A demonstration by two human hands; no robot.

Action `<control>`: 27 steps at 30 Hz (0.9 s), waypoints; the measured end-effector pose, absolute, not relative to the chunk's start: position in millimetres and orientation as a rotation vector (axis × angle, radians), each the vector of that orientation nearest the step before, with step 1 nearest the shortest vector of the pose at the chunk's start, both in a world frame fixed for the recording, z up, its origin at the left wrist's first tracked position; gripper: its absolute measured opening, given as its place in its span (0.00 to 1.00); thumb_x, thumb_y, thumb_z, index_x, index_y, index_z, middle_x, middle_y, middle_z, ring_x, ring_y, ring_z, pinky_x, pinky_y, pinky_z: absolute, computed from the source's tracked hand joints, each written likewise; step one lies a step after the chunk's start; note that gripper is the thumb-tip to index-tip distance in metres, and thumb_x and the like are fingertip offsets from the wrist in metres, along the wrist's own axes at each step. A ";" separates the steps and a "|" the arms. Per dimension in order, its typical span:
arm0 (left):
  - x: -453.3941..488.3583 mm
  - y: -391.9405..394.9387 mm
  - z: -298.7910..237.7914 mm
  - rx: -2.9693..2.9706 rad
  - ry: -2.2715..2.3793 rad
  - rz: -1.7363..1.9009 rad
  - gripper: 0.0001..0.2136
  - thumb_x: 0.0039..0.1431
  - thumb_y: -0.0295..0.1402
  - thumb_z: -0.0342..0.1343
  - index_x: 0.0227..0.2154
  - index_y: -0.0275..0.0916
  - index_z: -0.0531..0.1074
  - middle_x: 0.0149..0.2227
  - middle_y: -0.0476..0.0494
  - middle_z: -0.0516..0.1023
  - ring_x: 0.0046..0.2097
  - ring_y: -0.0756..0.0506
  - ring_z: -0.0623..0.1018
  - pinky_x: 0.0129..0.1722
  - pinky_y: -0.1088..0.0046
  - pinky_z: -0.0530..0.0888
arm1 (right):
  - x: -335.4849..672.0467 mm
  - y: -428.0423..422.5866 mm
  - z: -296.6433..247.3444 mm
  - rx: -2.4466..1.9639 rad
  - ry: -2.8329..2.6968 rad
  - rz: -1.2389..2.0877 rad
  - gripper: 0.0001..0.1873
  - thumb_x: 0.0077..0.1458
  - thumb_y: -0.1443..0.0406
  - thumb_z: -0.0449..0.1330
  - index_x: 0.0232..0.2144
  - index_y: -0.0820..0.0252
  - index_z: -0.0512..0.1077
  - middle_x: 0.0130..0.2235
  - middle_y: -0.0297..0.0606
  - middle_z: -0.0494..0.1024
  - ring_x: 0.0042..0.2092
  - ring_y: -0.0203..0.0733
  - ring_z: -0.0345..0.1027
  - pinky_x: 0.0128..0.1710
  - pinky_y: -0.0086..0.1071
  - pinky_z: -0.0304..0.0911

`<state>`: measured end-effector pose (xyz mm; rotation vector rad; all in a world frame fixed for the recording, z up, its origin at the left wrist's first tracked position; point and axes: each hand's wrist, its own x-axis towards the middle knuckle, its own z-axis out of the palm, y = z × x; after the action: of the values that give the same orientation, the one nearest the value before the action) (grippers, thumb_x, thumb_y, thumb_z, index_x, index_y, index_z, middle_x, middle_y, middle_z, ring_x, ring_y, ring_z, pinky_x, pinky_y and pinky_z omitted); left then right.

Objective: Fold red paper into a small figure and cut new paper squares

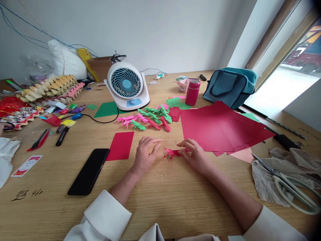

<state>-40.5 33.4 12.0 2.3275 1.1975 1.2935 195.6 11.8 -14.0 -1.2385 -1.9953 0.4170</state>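
A small red folded-paper insect [172, 152] with thin legs is on the wooden table in front of me. My right hand [194, 154] pinches its right end between thumb and fingers. To its left, my left hand [146, 152] is open, with thumb and fingers apart and nothing in them. Just beyond lies a cluster of finished paper insects in green [152, 113], pink [127, 120] and red [165, 124]. Beside my left hand rests a red paper rectangle [121, 145]. Large red paper sheets [208, 127] spread out past my right hand.
A black phone [88, 172] lies left of my arm. Behind the insects stands a white fan [127, 85]; farther right are a red flask [193, 92] and a blue bag [229, 87]. Scissors [288, 184] rest on a cloth at right. Another person's sleeve [7, 157] shows at far left.
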 end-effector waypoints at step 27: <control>-55.1 44.3 -7.7 2.162 1.310 1.372 0.07 0.60 0.25 0.53 0.35 0.40 0.75 0.36 0.45 0.80 0.42 0.45 0.77 0.45 0.65 0.73 | 174.2 27.7 -22.8 -1.451 -1.820 0.155 0.08 0.56 0.61 0.62 0.38 0.53 0.77 0.41 0.41 0.75 0.43 0.48 0.68 0.44 0.42 0.62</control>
<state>-55.1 44.3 -7.7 2.1620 1.3098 1.3718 174.2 27.7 -22.8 -1.4511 -1.8199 0.1546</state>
